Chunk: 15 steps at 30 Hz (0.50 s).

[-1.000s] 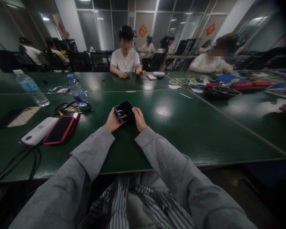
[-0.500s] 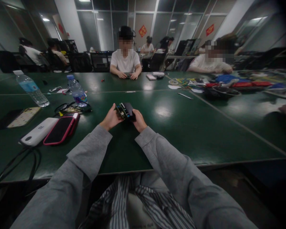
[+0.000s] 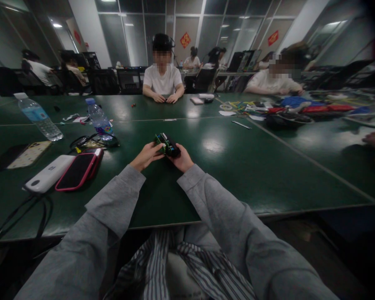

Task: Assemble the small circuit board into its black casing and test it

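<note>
Between my two hands, over the green table [image 3: 237, 179], is a small electronic device with a green circuit board [image 3: 163, 142] and a black casing [image 3: 174, 148]. My left hand [image 3: 147, 156] grips the board at its left side, fingers bent across the near edge. Around the casing's right end, my right hand [image 3: 184, 158] is closed. Board and casing lie side by side; whether they are joined cannot be made out. Parts of both are hidden by my fingers.
To the left lie a pink-edged phone [image 3: 76, 171], a white power bank [image 3: 49, 173], a patterned phone case [image 3: 29, 154] and two bottles, one blue-capped [image 3: 99, 118]. Cables and tools [image 3: 293, 110] are heaped at right. A person [image 3: 162, 79] sits opposite.
The device has been turned and tilted, so the casing's broad flat black face no longer shows. My left fingers have moved from the board's outer side over its near edge.
</note>
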{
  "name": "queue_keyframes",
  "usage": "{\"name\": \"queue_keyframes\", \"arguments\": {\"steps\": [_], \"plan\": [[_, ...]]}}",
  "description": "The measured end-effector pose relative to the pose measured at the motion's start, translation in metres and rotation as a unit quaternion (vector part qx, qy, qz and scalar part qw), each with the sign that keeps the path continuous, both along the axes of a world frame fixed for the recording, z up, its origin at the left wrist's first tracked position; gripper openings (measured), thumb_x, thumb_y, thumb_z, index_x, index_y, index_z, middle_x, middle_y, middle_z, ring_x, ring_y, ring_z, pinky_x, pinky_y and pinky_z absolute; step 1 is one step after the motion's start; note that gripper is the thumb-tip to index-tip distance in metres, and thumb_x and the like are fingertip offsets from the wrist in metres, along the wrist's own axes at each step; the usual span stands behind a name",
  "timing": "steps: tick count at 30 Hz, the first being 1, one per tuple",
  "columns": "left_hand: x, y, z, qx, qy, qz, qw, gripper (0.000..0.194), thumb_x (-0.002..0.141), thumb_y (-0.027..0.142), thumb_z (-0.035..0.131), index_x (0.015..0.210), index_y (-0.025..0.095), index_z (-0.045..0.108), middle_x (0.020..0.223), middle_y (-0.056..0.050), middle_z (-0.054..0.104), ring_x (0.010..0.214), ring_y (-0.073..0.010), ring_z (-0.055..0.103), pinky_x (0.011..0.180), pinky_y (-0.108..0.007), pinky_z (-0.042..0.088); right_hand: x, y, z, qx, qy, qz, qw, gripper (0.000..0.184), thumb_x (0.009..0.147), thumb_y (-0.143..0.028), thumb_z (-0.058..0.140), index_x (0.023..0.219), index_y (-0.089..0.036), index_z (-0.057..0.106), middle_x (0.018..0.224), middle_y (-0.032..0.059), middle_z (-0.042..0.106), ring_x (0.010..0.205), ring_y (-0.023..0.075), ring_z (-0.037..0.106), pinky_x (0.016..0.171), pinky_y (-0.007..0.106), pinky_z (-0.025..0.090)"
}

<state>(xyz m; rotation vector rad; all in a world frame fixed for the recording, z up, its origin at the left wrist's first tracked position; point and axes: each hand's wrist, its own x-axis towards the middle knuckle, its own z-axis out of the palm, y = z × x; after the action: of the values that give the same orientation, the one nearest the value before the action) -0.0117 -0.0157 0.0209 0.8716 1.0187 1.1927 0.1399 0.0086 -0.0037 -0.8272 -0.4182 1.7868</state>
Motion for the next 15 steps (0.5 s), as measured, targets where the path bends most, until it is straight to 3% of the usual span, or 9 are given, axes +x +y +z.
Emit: {"name": "queue_keyframes", "arguments": {"steps": [10,15], "plan": [[-0.0015,-0.0017,0.0067,0.004,0.030,0.033,0.999,0.041,0.078,0.015,0.074,0.115,0.012,0.057,0.099,-0.010,0.070,0.075,-0.0170,0.070,0.092,-0.049,0.055,-0.0058,-0.0008,0.0014,0.011,-0.034,-0.017,0.999,0.018,0.095,-0.028,0.049,0.082,-0.022,0.059,0.069,-0.0032,0.063,0.065,0.0136,0.058,0.056,0.023,0.048],[-0.0019,-0.0023,0.0081,-0.002,0.063,0.045,0.997,0.044,0.077,0.017,0.075,0.115,0.011,0.055,0.096,-0.010,0.070,0.072,-0.0188,0.071,0.090,-0.050,0.056,-0.0082,0.0022,-0.0065,0.029,-0.056,-0.030,0.998,0.012,0.093,-0.029,0.051,0.084,-0.023,0.057,0.070,-0.0051,0.062,0.065,0.0133,0.057,0.057,0.023,0.046]]}}
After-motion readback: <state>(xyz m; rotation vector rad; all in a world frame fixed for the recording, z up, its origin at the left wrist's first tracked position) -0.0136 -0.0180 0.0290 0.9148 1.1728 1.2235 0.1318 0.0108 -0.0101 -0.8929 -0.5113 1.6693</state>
